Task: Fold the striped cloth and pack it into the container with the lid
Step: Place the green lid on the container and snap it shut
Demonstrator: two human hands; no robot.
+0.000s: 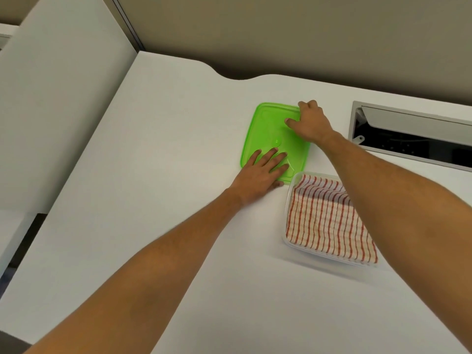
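My left hand (263,172) lies flat, fingers spread, on green lid (273,139); right hand (310,122) pinches its far corner. My right forearm (383,190) hides part of the striped cloth (324,221) in the container (287,238); cable hatch (411,136) well right.

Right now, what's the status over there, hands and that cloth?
Left hand flat on green lid; right hand gripping its far corner. Striped cloth folded inside clear container, lid not yet on. Nothing in the way.

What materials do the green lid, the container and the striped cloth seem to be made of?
Green lid: probably translucent plastic, glossy, with moulded ridges near its rim.
Container: probably clear plastic; the cloth shows through its wall.
Striped cloth: woven fabric, perhaps cotton, matte, with soft folds and red stripes on white.
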